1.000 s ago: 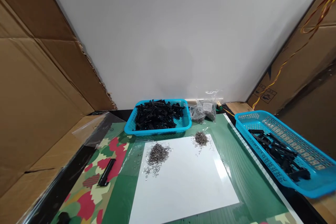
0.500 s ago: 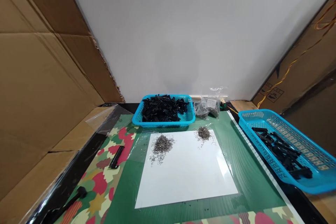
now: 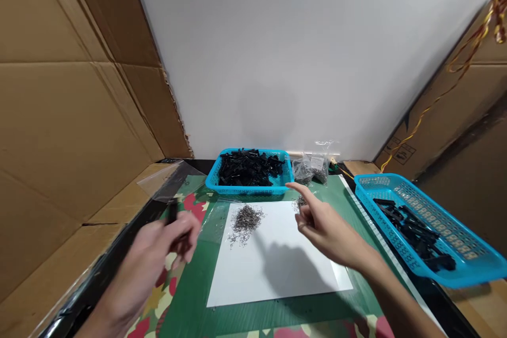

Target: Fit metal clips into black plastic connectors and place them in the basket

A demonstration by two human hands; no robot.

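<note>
My left hand (image 3: 168, 240), blurred by motion, is over the patterned left side of the table mat. It is closed on a black plastic part (image 3: 172, 211), whose end sticks up past the thumb. My right hand (image 3: 322, 224) hovers above the right side of a white paper sheet (image 3: 245, 280), index finger stretched forward and the other fingers curled, with nothing seen in it. Beyond its fingers, a small pile of tiny metal pieces (image 3: 301, 202) is partly hidden. A larger pile of tiny bent metal pieces (image 3: 246, 220) lies on the sheet between the hands.
A blue basket (image 3: 245, 190) heaped with black plastic parts stands at the back. Clear bags of metal pieces (image 3: 311, 169) lie beside it. Another blue basket (image 3: 471, 278) with black parts is at right. Cardboard walls (image 3: 71, 132) flank the table; a twisted wire (image 3: 428, 108) hangs at right.
Both hands have come into view. My left hand has taken hold of the black part that lay on the mat's left side. The view has shifted slightly.
</note>
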